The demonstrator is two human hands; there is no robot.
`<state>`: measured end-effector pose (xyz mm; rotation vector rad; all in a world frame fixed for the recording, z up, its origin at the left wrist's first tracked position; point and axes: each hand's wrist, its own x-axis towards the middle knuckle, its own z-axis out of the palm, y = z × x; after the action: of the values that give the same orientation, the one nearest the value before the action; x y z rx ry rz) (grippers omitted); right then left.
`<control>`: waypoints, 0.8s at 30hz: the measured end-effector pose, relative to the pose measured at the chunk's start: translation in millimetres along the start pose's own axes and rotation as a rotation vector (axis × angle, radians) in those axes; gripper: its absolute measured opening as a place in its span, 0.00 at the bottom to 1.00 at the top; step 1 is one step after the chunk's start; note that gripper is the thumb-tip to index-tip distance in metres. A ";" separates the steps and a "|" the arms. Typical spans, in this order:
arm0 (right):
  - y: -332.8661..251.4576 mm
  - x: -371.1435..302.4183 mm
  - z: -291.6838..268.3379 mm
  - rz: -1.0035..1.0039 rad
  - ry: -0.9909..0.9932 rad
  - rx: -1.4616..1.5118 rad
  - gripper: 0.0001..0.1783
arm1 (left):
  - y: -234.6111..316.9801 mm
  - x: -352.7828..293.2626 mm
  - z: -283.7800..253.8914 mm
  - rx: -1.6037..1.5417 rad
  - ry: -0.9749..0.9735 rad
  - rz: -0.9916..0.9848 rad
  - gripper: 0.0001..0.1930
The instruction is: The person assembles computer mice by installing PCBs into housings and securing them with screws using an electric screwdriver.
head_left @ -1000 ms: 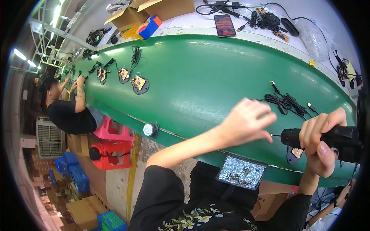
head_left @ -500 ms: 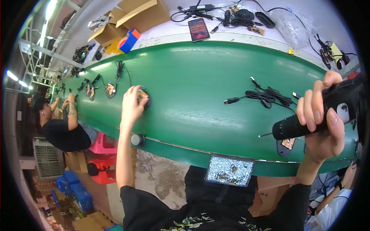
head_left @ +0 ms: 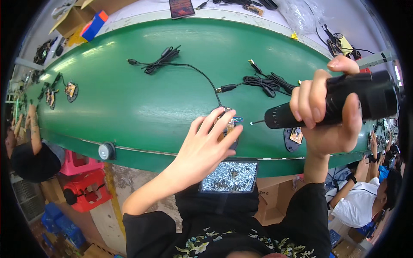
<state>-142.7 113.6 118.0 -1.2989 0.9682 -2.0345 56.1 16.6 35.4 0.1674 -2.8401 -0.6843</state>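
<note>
My left hand (head_left: 201, 146) curls its fingertips over an opened computer mouse (head_left: 231, 125), gripping it near the belt's front edge. Part of its circuit board shows between the fingers; the rest is covered. The mouse's black cable (head_left: 195, 68) runs up and left to a tied bundle with a plug. In my right hand (head_left: 329, 135) is a black electric screwdriver (head_left: 277, 117), held sideways above the belt. Its thin bit points left towards the mouse, with a small pale tip. Just below the screwdriver sits another opened mouse (head_left: 294, 139), board exposed.
A green belt (head_left: 129, 99) spans the bench. Bundled cables (head_left: 263, 82) lie behind the screwdriver; more opened mice (head_left: 71, 91) lie far left. A phone (head_left: 181, 8) rests on the back ledge. A bright speckled panel (head_left: 230, 177) sits at the front edge. Other people work at both sides.
My left hand has brought the opened mouse and its cable rightwards along the belt, close to the screwdriver. The view has shifted right. My right hand still holds the screwdriver.
</note>
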 end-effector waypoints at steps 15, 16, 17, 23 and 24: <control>26.8 0.1 17.6 0.135 0.028 -0.130 0.16 | 15.9 -33.9 9.9 -0.186 -0.202 0.195 0.10; 29.5 0.1 17.7 0.137 0.029 -0.132 0.16 | 15.3 -33.2 9.3 -0.188 -0.202 0.195 0.10; 32.4 0.0 18.3 0.145 0.041 -0.136 0.16 | 14.9 -32.4 8.0 -0.221 -0.163 0.202 0.09; 34.8 4.5 18.7 0.200 0.018 -0.187 0.14 | 0.6 -22.6 -8.6 -0.401 -0.108 0.217 0.08; 35.4 6.1 16.9 0.173 -0.037 -0.244 0.14 | -3.3 -15.2 -15.5 -0.400 -0.104 0.193 0.08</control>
<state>-127.5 83.0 97.8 -1.3187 1.2962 -1.7993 74.7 9.3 44.6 -0.2086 -2.6925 -1.2213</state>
